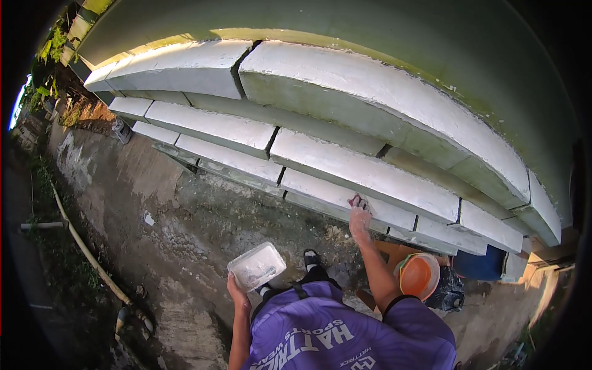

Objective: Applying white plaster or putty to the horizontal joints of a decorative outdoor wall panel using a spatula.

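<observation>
The right hand (pixel 359 217) presses a small reddish tool (pixel 356 200) against the white wall (pixel 345 166); the left hand (pixel 237 295) grips a plastic tub (pixel 256 266), which could tip and spill if tilted.

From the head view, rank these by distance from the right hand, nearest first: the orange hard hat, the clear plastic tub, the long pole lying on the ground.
1. Orange hard hat: just below the right hand, which is pressed against the white stepped wall.
2. Clear plastic tub: to the left, held up by the left hand.
3. Long pole: far left, lying on the ground.
</observation>
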The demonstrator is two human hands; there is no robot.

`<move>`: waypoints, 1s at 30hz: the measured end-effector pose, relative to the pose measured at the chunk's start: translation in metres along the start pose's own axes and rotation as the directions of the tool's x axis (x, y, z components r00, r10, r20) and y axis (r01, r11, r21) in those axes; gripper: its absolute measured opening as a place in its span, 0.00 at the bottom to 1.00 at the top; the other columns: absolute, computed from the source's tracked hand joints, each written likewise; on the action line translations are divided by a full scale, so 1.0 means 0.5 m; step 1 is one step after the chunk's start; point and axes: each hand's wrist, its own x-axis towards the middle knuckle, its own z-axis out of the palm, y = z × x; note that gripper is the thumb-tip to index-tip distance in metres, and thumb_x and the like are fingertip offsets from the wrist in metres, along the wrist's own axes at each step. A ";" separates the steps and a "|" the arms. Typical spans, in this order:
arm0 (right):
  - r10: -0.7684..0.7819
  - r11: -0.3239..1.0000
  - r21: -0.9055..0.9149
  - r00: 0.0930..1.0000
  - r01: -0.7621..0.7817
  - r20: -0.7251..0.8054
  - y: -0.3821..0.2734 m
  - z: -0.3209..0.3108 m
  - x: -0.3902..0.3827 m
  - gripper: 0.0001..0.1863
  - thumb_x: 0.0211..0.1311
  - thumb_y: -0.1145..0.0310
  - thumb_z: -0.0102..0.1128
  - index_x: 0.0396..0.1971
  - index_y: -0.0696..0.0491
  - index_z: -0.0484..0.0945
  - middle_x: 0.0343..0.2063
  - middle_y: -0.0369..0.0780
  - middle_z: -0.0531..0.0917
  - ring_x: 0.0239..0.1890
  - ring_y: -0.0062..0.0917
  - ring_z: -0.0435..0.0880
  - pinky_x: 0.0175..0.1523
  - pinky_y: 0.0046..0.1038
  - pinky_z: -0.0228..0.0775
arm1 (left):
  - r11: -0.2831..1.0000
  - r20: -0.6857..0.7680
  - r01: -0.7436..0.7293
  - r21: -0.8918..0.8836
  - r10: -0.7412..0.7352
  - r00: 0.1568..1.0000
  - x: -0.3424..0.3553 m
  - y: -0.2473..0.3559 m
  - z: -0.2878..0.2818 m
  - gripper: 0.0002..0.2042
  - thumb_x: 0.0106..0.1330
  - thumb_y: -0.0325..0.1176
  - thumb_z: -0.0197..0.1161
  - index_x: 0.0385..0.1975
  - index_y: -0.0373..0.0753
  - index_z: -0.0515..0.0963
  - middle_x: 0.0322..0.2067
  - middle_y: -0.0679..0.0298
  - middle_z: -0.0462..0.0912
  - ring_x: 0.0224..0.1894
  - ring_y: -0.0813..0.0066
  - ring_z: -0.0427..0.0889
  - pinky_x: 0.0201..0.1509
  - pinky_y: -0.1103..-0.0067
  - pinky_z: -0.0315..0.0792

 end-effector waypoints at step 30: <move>0.045 0.942 0.336 0.985 0.014 -0.168 0.155 -0.022 -0.089 0.29 0.51 0.80 0.49 0.57 0.46 0.72 0.45 0.47 0.81 0.44 0.43 0.80 0.47 0.41 0.75 | 1.000 0.009 0.016 0.012 -0.016 1.000 0.000 -0.034 -0.009 0.26 0.71 0.52 0.43 0.56 0.35 0.69 0.53 0.61 0.74 0.55 0.68 0.73 0.60 0.72 0.64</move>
